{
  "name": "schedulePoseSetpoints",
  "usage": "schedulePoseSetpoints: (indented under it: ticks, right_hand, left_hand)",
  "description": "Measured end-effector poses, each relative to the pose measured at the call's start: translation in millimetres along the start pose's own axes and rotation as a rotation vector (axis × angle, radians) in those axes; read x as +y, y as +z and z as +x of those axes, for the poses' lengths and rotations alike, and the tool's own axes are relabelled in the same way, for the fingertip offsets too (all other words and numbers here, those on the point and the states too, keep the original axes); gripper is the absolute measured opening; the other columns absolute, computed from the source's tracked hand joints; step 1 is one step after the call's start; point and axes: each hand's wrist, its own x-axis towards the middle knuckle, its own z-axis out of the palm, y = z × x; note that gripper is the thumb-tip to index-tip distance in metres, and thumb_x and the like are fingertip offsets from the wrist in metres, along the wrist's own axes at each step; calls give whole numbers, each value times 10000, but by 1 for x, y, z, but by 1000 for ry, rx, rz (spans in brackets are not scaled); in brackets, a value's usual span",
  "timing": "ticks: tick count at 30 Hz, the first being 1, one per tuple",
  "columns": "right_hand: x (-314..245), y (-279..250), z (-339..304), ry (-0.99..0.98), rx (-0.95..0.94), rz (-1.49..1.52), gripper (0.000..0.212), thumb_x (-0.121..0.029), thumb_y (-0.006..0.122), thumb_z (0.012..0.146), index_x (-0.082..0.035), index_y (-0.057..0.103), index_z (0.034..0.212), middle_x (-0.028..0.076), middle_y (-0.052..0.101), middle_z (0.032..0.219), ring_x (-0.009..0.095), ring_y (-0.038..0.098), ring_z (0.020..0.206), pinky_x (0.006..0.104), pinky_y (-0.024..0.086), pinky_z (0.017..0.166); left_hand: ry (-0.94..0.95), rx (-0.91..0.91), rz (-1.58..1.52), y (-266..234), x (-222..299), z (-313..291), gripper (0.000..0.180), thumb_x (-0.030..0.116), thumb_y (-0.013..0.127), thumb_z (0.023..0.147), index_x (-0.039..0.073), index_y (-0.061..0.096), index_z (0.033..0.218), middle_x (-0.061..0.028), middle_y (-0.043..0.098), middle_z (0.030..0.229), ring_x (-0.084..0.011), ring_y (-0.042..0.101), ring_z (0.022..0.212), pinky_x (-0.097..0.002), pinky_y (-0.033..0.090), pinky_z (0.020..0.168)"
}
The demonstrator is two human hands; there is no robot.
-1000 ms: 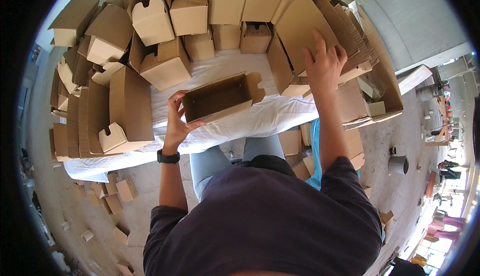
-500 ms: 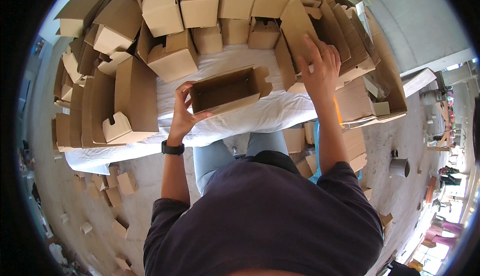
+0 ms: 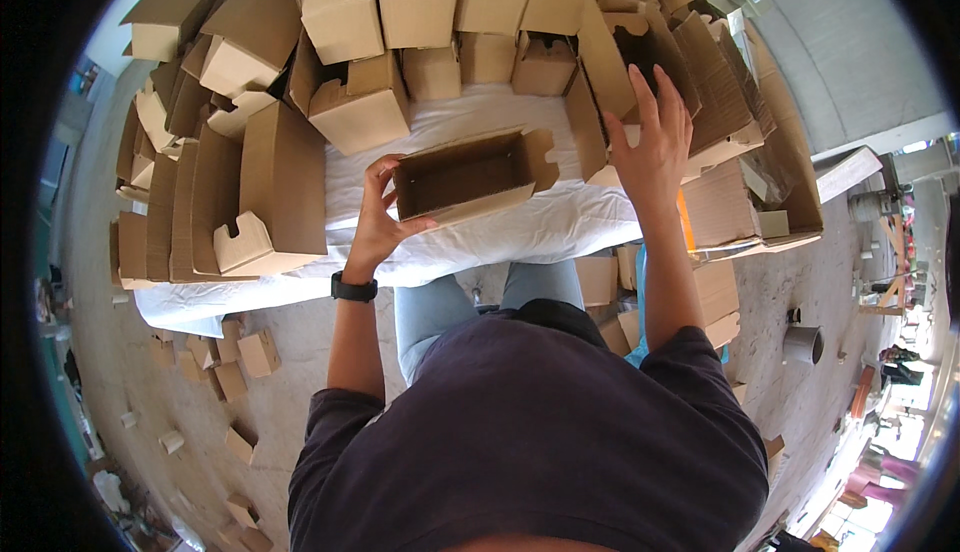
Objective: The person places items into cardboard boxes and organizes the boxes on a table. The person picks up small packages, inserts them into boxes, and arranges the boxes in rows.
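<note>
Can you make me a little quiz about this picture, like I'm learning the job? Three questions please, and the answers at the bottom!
1. Which hand grips the open box?
2. True or false: the right hand is open, not balled into a fist.
3. Pick one. The cloth is:
a) green
b) white
c) red

Key:
1. The left hand.
2. True.
3. b
</note>
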Motion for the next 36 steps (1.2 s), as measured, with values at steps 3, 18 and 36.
schedulePoseSetpoints:
  ticks: [3,18,36]
  right_hand:
    - [-1,1,0,12,10,29,668,-154,732,760,-136,481,1379,153,496,1349,321,494,1221,462,372,1028]
    - [19,7,-12,-22,-117,-110,413,-220,776,706,-75,678,1080,114,664,962,283,590,1040,475,365,1041]
    - [-27,59,-56,-127,-403,235,224,-225,766,726,-39,668,805,133,618,839,316,598,909,461,443,947]
  left_hand:
    - [-3,5,1,0,1,0,966,165,933,577,145,324,1327,-78,351,1419,-275,375,1346,-485,390,1038]
    - [0,17,7,-3,2,1,943,166,929,584,133,337,1318,-94,360,1395,-276,409,1310,-434,430,1022]
    - [24,93,-39,-47,4,-26,946,123,934,554,141,358,1303,-99,355,1415,-277,393,1332,-435,420,1052]
